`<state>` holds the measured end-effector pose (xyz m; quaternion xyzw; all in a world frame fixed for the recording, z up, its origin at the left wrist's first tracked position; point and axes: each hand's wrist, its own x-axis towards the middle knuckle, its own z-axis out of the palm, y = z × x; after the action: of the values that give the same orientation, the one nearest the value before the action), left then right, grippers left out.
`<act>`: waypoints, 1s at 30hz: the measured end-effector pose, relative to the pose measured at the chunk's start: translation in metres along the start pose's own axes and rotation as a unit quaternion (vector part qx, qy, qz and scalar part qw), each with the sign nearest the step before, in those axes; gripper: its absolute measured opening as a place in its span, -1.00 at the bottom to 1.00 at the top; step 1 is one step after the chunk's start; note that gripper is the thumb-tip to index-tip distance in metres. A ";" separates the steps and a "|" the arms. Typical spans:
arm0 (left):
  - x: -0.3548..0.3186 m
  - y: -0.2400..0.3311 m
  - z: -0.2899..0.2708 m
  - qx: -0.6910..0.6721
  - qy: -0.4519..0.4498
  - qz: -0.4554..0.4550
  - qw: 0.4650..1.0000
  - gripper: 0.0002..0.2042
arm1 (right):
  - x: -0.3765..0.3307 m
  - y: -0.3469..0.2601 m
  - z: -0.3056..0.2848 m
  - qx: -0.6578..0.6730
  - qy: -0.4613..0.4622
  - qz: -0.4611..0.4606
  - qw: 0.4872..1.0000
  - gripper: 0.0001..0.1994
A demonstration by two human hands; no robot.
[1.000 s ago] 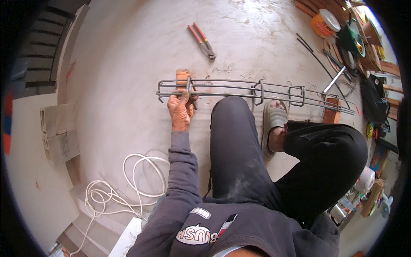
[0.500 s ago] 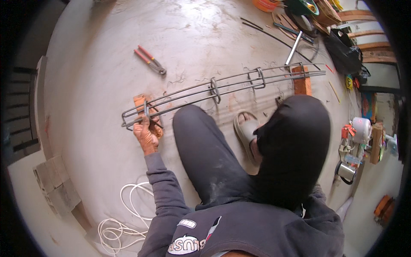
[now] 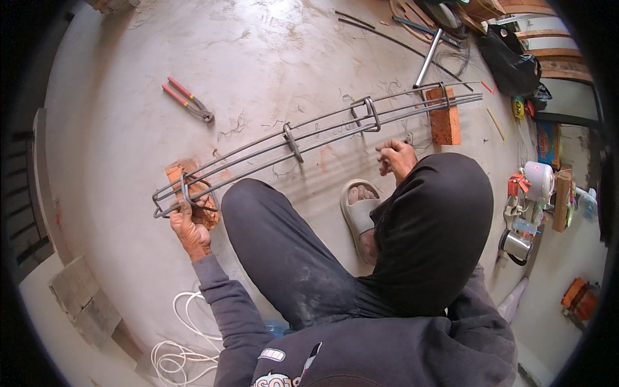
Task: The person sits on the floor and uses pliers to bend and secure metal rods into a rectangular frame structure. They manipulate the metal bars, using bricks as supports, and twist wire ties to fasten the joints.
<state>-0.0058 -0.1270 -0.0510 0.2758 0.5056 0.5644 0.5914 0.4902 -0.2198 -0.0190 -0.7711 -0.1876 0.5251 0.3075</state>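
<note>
A long cage of steel reinforcing bars (image 3: pixel 327 148) crosses the floor in front of my knees, propped on an orange brick (image 3: pixel 174 172) at the left and another brick (image 3: pixel 444 126) at the right. Several bent steel stirrups ring its bars. My left hand (image 3: pixel 190 231) is closed around the stirrup (image 3: pixel 186 188) near the cage's left end, its fingertips partly hidden by the steel. Between my right knee and the cage, my right hand (image 3: pixel 398 158) hovers with fingers curled together, apart from the bars. Whatever it pinches is too small to make out.
Red-handled pincers (image 3: pixel 187 100) lie beyond the cage, with snippets of thin wire scattered around. A metal tube (image 3: pixel 429 58) and loose bars lie at the far right near a black bag (image 3: pixel 514 64). White cable (image 3: pixel 187 358) coils at lower left; a kettle (image 3: pixel 516 246) stands right.
My right hand has come into view from behind my right knee. My left hand keeps its grip at the cage's left end. The whole scene has shifted left in the picture.
</note>
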 end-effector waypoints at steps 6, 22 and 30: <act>0.000 -0.001 0.001 -0.016 -0.012 -0.003 1.000 -0.74 | 0.025 -0.001 0.008 0.287 0.056 -0.021 0.956 -0.74; -0.002 0.003 0.006 -0.017 0.001 -0.004 1.000 -0.77 | 0.024 -0.014 0.003 -0.268 0.206 -0.227 0.913 -0.86; 0.001 -0.001 0.001 -0.041 -0.016 -0.023 0.999 -0.74 | 0.002 -0.068 0.053 -0.455 -0.012 -0.653 0.606 -0.78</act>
<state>-0.0044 -0.1262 -0.0519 0.2486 0.4787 0.5664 0.6231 0.4445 -0.1534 0.0119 -0.4779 -0.8596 0.0412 0.1762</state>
